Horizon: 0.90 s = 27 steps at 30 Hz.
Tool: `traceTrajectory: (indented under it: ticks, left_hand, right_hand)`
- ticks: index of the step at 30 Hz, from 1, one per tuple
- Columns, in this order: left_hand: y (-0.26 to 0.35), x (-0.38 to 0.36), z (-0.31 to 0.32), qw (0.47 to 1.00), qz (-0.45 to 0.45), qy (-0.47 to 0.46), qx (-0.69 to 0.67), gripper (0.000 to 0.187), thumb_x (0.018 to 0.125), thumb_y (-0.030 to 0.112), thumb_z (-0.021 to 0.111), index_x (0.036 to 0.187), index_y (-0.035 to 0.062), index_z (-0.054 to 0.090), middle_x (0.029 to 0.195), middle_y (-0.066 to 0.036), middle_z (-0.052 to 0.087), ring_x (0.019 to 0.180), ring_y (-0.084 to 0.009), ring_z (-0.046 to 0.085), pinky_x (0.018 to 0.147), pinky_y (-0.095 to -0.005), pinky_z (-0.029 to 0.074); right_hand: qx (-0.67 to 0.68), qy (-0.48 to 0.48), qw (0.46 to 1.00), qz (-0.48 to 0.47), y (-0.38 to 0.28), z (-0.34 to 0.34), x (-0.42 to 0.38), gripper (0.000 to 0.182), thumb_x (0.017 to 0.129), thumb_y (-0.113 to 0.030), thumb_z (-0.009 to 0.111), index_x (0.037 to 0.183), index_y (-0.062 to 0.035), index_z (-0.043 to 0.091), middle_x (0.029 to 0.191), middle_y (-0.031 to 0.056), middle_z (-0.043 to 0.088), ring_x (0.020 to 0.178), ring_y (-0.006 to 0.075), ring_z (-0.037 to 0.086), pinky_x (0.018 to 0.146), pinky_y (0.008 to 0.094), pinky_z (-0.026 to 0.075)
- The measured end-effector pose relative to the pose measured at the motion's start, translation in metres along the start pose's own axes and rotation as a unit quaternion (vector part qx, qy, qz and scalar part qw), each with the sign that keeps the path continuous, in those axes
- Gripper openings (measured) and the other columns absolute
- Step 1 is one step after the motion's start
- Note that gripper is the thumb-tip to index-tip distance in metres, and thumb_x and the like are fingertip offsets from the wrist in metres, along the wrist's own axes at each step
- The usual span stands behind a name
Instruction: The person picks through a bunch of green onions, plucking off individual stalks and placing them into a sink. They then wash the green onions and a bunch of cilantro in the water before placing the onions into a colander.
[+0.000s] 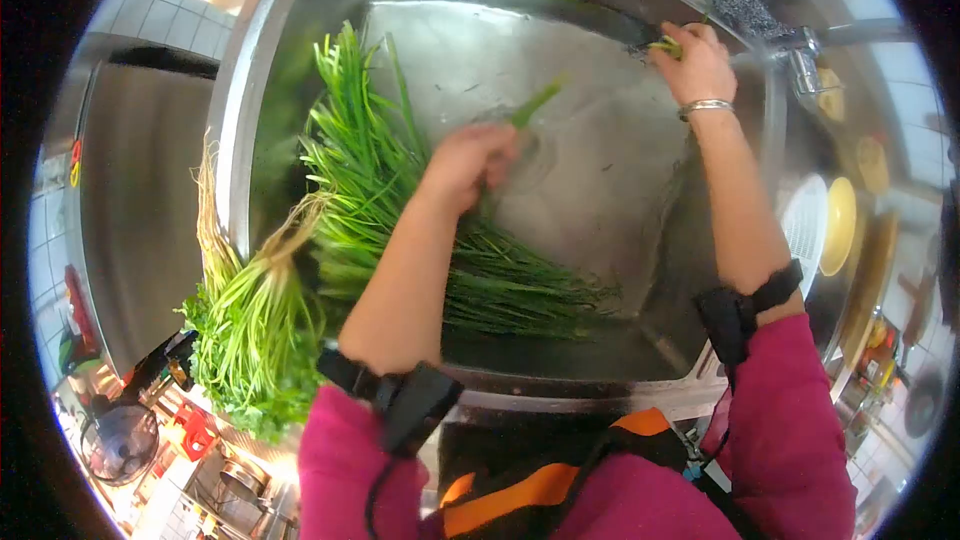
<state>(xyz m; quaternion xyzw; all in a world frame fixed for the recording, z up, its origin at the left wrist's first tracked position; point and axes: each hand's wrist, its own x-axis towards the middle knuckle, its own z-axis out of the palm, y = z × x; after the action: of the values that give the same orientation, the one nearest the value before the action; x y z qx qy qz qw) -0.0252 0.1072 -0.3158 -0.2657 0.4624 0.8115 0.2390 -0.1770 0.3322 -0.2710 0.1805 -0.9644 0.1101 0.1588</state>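
My left hand [470,165], somewhat blurred, is closed over the middle of a steel sink [600,180]. A green stalk [538,103] sticks out past its fingers. Just under and beside this hand lies a large heap of long green chives [370,155], spread along the sink's left side and near edge. At the far right corner, my right hand [695,65] is closed with the fingertips pinched on a small bit of greens [668,46]. A silver bracelet [708,106] circles the right wrist.
A bunch of leafy greens with pale roots [265,310] lies over the sink's left rim. At the right stand a faucet [803,65], a white basket [806,225] and a yellow plate [838,225]. A steel panel [150,200] is at the left.
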Motion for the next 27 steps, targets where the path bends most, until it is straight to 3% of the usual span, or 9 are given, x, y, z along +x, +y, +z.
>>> traceTrajectory:
  ticks: [3,7,10,13,15,18,21,22,27]
  left_hand:
    - [0.009,-0.005,0.005,0.999,-0.007,-0.021,-0.041,0.018,0.077,0.017,0.050,0.089,0.0038,0.052,0.062,0.003,0.043,0.049,-0.0058,0.035,0.042,-0.0190,0.028]
    - [0.006,-0.003,0.003,0.998,-0.011,-0.034,-0.043,0.020,0.076,0.019,0.051,0.089,0.0041,0.052,0.064,0.003,0.045,0.051,-0.0063,0.036,0.044,-0.0196,0.029]
    - [0.002,-0.004,0.009,0.999,-0.024,0.019,0.024,0.022,0.075,0.020,0.053,0.090,0.0042,0.053,0.067,0.002,0.047,0.051,-0.0068,0.037,0.045,-0.0205,0.030]
    - [-0.001,-0.002,0.008,0.998,-0.011,0.010,0.065,0.022,0.075,0.022,0.054,0.087,0.0046,0.054,0.067,0.001,0.048,0.052,-0.0071,0.039,0.045,-0.0215,0.031]
    - [-0.002,0.000,0.004,0.987,0.001,-0.052,0.152,0.020,0.075,0.021,0.054,0.085,0.0043,0.055,0.067,0.000,0.051,0.053,-0.0070,0.041,0.044,-0.0217,0.033]
    - [-0.004,-0.003,0.005,0.985,-0.002,-0.066,0.159,0.018,0.074,0.019,0.056,0.082,0.0036,0.055,0.069,-0.002,0.054,0.052,-0.0071,0.043,0.043,-0.0218,0.035]
    - [-0.002,-0.003,0.006,0.986,-0.019,-0.079,0.147,0.017,0.072,0.018,0.057,0.080,0.0026,0.056,0.069,-0.002,0.055,0.050,-0.0076,0.044,0.043,-0.0218,0.037]
    - [-0.002,-0.003,0.006,0.986,-0.017,-0.079,0.145,0.017,0.072,0.018,0.057,0.080,0.0026,0.056,0.069,-0.002,0.055,0.050,-0.0076,0.044,0.043,-0.0218,0.037]
    - [-0.002,-0.003,0.008,0.967,-0.007,-0.022,0.254,0.023,0.070,0.019,0.059,0.087,0.0022,0.057,0.070,-0.003,0.056,0.052,-0.0078,0.046,0.045,-0.0220,0.038]
  right_hand:
    - [-0.010,0.120,0.993,0.015,-0.016,-0.023,-0.005,0.024,0.068,-0.036,0.056,0.079,-0.0159,0.062,0.065,0.0081,0.057,0.062,0.0269,0.055,0.057,0.0313,0.042]
    - [0.313,-0.310,0.856,0.270,-0.083,-0.017,-0.027,0.041,0.064,-0.044,0.059,0.075,-0.0052,0.058,0.051,0.0027,0.048,0.052,0.0133,0.048,0.048,0.0255,0.037]
    - [0.366,-0.328,0.818,0.298,-0.100,0.023,-0.045,0.044,0.062,-0.048,0.060,0.073,-0.0049,0.056,0.051,0.0005,0.045,0.048,0.0127,0.043,0.045,0.0250,0.035]
    - [0.434,-0.243,0.810,0.312,-0.083,0.056,-0.049,0.038,0.066,-0.042,0.056,0.072,-0.0048,0.056,0.053,0.0009,0.047,0.047,0.0124,0.043,0.044,0.0258,0.035]
    - [0.009,-0.036,0.992,-0.125,-0.033,0.085,-0.045,0.029,0.073,-0.033,0.049,0.073,-0.0053,0.056,0.058,0.0015,0.052,0.049,0.0120,0.044,0.045,0.0262,0.035]
    - [0.429,-0.089,0.830,0.345,-0.031,-0.013,-0.010,0.018,0.077,-0.018,0.043,0.076,-0.0040,0.053,0.075,0.0067,0.060,0.061,0.0162,0.053,0.055,0.0305,0.041]
    - [0.545,0.046,0.790,0.276,0.007,-0.063,0.013,0.022,0.079,-0.019,0.039,0.072,-0.0014,0.050,0.077,0.0122,0.058,0.070,0.0163,0.054,0.058,0.0265,0.043]
    - [0.717,0.038,0.639,0.277,0.019,-0.081,0.021,0.015,0.079,-0.013,0.041,0.075,0.0004,0.045,0.081,0.0126,0.054,0.074,0.0188,0.053,0.068,0.0311,0.045]
    - [0.690,0.059,0.686,0.223,0.020,-0.139,0.037,0.015,0.080,-0.013,0.045,0.083,0.0023,0.046,0.078,0.0106,0.052,0.070,0.0206,0.054,0.071,0.0376,0.046]
